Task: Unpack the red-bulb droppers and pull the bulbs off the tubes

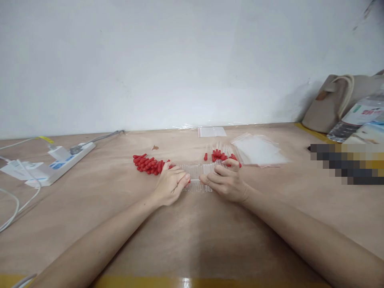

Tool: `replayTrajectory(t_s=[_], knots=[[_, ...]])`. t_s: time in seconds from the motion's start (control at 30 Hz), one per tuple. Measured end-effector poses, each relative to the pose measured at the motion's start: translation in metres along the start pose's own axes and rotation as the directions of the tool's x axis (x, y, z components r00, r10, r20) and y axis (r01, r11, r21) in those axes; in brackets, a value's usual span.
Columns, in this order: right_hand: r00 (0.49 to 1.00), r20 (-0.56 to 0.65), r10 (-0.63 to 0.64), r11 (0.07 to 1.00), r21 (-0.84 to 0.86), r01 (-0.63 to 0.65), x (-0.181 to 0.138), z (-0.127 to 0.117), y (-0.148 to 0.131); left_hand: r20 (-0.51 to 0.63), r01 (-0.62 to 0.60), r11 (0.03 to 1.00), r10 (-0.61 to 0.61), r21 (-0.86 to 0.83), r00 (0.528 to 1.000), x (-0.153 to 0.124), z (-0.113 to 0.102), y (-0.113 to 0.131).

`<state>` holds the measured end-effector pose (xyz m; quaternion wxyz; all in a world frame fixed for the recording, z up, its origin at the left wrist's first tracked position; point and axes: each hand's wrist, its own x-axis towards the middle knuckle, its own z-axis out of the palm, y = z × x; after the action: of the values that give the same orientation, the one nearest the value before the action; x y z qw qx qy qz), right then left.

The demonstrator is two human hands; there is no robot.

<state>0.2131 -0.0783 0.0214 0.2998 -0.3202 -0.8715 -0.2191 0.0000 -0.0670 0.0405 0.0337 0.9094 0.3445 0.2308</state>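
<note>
My left hand is closed, with the thumb and forefinger pinched on a red dropper bulb, mostly hidden by the fingers. My right hand pinches a clear dropper tube. The tube lies level between the two hands, one end at the bulb; whether it sits inside the bulb cannot be made out. Beneath and behind it lies a row of clear tubes. A pile of red bulbs is just left of my left hand. Behind my right hand are several red-topped droppers, partly covered by the fingers.
Clear zip bags are stacked at the right, with another bag near the wall. A white power strip with plugs and cables stands at the left. A beige bag and a plastic bottle occupy the far right.
</note>
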Motion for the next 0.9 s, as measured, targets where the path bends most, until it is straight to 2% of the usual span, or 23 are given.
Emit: replayTrajectory(t_s=[0.17, 0.23, 0.3, 0.4, 0.53, 0.67, 0.77, 0.83, 0.9], knots=[[0.991, -0.119, -0.061, 0.995, -0.084, 0.051, -0.005, 0.000, 0.010, -0.002, 0.026, 1.000, -0.026, 0.004, 1.000, -0.004, -0.003, -0.005], [0.974, -0.224, -0.018, 0.992, -0.125, -0.010, -0.005, 0.000, 0.018, -0.067, 0.132, 0.991, -0.132, 0.002, 0.989, -0.006, -0.008, -0.014], [0.951, -0.289, 0.108, 0.979, -0.135, -0.152, -0.004, 0.000, 0.025, -0.160, 0.279, 0.960, -0.280, -0.027, 0.947, -0.006, -0.018, -0.027], [0.922, -0.210, 0.326, 0.932, -0.092, -0.350, 0.000, 0.003, 0.029, -0.250, 0.424, 0.898, -0.440, -0.117, 0.862, -0.004, -0.039, -0.046], [0.892, -0.059, 0.449, 0.892, -0.029, -0.451, 0.000, 0.011, 0.025, -0.250, 0.515, 0.844, -0.536, -0.147, 0.807, -0.003, -0.064, -0.070], [0.907, -0.075, 0.415, 0.902, -0.095, -0.420, -0.006, 0.016, 0.019, -0.221, 0.605, 0.789, -0.612, -0.107, 0.760, -0.009, -0.074, -0.092], [0.941, -0.040, 0.336, 0.927, -0.163, -0.338, -0.009, 0.017, 0.015, -0.212, 0.597, 0.793, -0.608, -0.120, 0.765, -0.014, -0.076, -0.102], [0.947, -0.006, 0.320, 0.933, -0.171, -0.317, -0.010, 0.017, 0.012, -0.188, 0.598, 0.791, -0.611, -0.127, 0.769, -0.016, -0.079, -0.106], [0.943, 0.017, 0.332, 0.933, -0.152, -0.326, -0.011, 0.017, 0.009, -0.195, 0.629, 0.772, -0.632, -0.086, 0.750, -0.017, -0.081, -0.109]])
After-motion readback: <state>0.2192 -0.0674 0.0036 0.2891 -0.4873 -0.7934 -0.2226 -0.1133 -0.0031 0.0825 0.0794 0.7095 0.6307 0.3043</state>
